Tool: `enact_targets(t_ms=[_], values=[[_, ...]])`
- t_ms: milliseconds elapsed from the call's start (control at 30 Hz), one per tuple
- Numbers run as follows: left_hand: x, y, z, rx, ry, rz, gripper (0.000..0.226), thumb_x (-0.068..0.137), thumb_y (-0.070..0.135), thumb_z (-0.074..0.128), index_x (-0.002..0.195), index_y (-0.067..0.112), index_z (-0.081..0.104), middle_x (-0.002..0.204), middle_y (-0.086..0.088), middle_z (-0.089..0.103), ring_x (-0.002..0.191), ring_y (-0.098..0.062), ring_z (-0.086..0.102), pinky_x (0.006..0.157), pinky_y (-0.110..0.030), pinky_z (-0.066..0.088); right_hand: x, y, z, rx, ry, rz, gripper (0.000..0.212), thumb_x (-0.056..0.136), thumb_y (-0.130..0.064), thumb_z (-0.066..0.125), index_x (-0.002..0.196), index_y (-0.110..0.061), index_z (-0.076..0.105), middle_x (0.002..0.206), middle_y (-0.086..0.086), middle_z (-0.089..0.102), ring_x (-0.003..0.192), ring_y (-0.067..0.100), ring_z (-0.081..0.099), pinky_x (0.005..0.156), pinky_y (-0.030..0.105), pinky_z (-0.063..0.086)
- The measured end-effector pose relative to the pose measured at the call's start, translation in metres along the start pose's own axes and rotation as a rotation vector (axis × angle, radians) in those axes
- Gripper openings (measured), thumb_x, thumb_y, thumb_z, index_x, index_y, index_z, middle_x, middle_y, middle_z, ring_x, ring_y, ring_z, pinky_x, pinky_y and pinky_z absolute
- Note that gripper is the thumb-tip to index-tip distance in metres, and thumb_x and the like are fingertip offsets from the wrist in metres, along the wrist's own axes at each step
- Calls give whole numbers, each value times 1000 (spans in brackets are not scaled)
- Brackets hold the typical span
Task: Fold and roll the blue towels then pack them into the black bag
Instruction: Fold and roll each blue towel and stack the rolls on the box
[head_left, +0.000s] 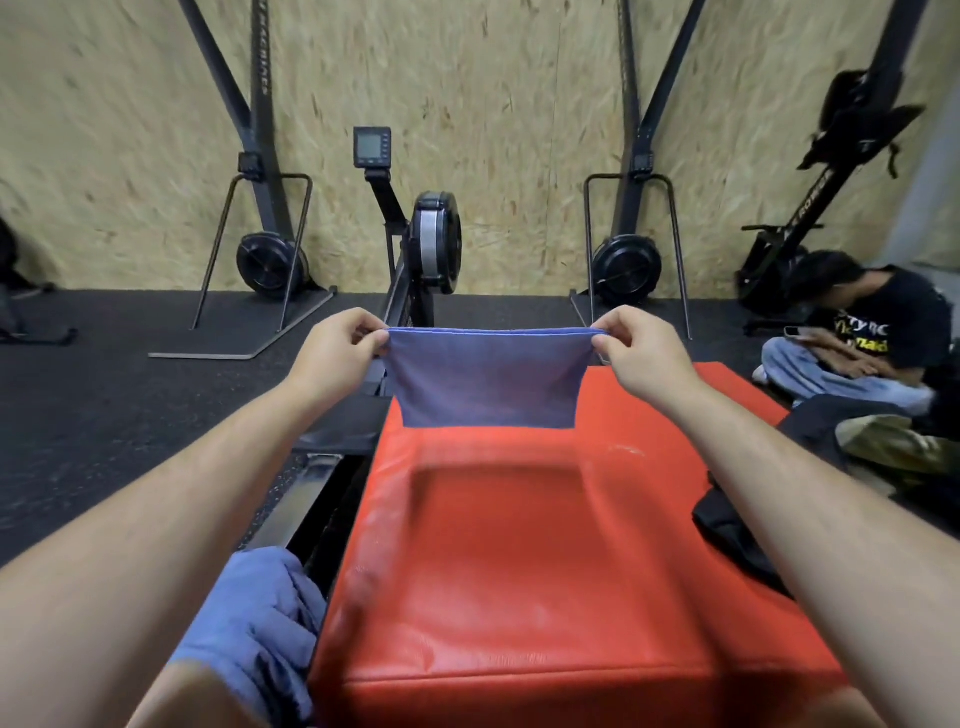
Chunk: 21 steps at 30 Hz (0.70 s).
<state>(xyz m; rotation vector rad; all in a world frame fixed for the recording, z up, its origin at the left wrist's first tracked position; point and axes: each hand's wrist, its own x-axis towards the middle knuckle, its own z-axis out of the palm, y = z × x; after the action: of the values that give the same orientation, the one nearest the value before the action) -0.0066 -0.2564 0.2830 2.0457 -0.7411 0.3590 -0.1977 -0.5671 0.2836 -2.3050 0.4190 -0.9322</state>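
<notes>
Head view: both bare arms reach forward over a red padded surface (519, 571) that fills the lower middle of the frame. The left hand (340, 348) and the right hand (641, 348) hold one blue towel (485, 379) up in the air, just above centre toward 12 o'clock. Each hand pinches a top corner. The left fingers (376, 338) are curled tight on the corner at the towel's 9 o'clock end, and the right fingers (605, 340) are curled on the corner at its 3 o'clock end. The top edge is pulled straight between them. The towel hangs flat and appears doubled, with its lower edge clear of the red surface and a shadow cast on the surface below.

At 7 o'clock a crumpled heap of blue towels (260, 618) lies beside the surface's left edge. At 4 o'clock a black bag (727, 525) lies against the right edge, partly hidden by the right forearm. A seated person (872, 332) is on the dark floor (104, 415) at 3 o'clock. A rowing machine (434, 244) stands at 12 o'clock before a chipboard wall (493, 78).
</notes>
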Motion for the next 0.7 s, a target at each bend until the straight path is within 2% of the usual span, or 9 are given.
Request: enact_targets(t_ms=[100,200,300,400,500,600,700], values=[[-27,-12,9,92,-65,-3,7,92,17,64,89,18,70,84,5,72,81,-14,66,72,-22,48,-26,16,8,-52,-79,13,7,91,-13,64,90,-19,67,87,-9,69,84,13,64,74,29,45],[-69,-40,25,153,-198,-70,6,92,19,66,87,20,70,81,6,69,76,-16,60,68,-28,42,-67,43,22,-114,-220,31,4,91,-12,66,92,-16,67,90,-7,68,87,15,61,76,26,40],[-111,-70,39,198,-380,-120,5,91,20,69,86,20,70,84,2,72,82,-21,64,78,-34,50,-110,73,35,-130,-393,74,3,90,-12,68,94,-12,68,96,-2,69,93,16,61,81,24,40],[-133,-86,41,230,-528,-99,6,91,19,70,85,20,69,85,2,72,86,-20,66,83,-36,50,-136,93,38,-79,-502,127,3,88,-11,71,90,-13,69,93,-1,71,92,16,63,90,32,46],[-144,-92,37,126,-635,-161,8,92,18,71,85,19,69,79,2,70,74,-15,60,75,-32,50,-147,102,32,8,-607,209,12,87,-9,73,83,-19,70,84,3,73,79,14,62,81,34,47],[-150,-94,38,65,-646,-197,6,93,14,70,87,12,70,77,-1,68,67,-12,58,67,-26,50,-149,103,28,50,-652,236,12,86,-6,74,83,-17,71,83,5,73,77,13,62,80,34,47],[-147,-100,44,73,-581,-193,8,94,16,69,88,11,71,81,-7,70,68,-15,60,64,-29,53,-143,101,35,45,-630,238,9,87,-10,74,86,-18,72,83,1,74,76,11,63,83,34,50]])
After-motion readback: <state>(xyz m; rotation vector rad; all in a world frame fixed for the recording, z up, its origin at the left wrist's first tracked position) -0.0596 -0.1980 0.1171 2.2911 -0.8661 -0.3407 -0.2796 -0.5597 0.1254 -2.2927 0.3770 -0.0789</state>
